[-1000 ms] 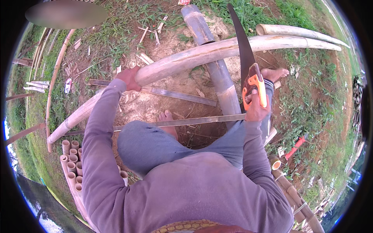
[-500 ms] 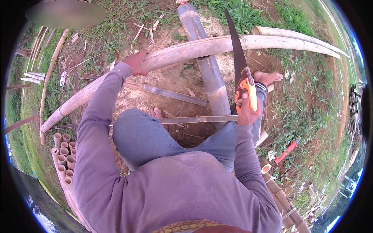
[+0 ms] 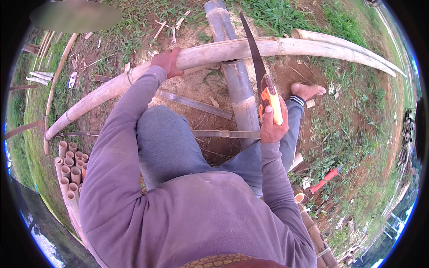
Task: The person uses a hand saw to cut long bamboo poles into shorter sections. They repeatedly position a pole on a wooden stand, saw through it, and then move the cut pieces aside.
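A long pale bamboo pole (image 3: 205, 53) stretches across the view, resting over a thick grey bamboo log (image 3: 243, 91). My left hand (image 3: 168, 62) is wrapped over the pole, left of where it crosses the log. In my right hand (image 3: 273, 127) is the orange handle of a handsaw (image 3: 258, 64). The saw's dark blade points away from me and passes across the pole, just right of the log. From this angle I cannot tell whether its teeth touch the bamboo.
Split bamboo strips (image 3: 194, 103) lie near my legs. Cut bamboo tubes (image 3: 67, 172) are stacked at the left. A red-handled tool (image 3: 325, 180) lies on the grass at the right. Another pale pole (image 3: 330, 38) lies behind the long one. My bare foot (image 3: 307, 90) is beyond the saw.
The handsaw and my right hand have shifted left, closer to the log. My left hand has moved slightly right and away from me. My left knee has shifted up in view.
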`<act>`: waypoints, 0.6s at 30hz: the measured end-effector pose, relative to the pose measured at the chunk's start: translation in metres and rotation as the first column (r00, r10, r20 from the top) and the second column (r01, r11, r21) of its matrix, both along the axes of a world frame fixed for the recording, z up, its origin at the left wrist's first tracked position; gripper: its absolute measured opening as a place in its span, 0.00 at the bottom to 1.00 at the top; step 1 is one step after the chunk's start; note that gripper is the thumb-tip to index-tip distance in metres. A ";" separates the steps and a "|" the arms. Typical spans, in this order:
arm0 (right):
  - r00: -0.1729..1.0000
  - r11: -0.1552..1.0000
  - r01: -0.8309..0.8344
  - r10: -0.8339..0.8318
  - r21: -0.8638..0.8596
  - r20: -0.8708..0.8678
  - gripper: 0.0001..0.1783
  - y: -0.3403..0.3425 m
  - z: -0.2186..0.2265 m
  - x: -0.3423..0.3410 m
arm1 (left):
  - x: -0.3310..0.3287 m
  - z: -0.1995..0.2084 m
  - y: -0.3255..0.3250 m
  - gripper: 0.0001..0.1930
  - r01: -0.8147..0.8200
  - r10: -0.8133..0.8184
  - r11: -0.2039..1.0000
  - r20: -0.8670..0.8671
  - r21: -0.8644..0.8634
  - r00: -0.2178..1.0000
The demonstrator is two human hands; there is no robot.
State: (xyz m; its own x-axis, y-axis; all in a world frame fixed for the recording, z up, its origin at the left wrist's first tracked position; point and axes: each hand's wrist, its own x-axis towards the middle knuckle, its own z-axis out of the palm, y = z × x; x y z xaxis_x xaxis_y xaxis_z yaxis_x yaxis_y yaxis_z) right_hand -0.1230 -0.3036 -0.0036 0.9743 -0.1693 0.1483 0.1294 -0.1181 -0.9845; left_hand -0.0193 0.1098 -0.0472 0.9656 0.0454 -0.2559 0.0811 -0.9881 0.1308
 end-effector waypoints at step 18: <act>0.996 0.990 -0.074 0.067 -0.119 -0.064 0.24 -0.020 0.032 -0.038 | 0.003 0.002 0.003 0.48 -0.008 0.007 1.000 -0.065 -0.016 0.998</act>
State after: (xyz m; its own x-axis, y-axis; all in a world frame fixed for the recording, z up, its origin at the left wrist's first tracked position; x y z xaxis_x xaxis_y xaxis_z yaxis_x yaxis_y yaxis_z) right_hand -0.1612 -0.3234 0.0285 0.9909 -0.0841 0.1046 0.0829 -0.2294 -0.9698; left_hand -0.0162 0.1131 -0.0451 0.9467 0.0480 -0.3185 0.0976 -0.9851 0.1415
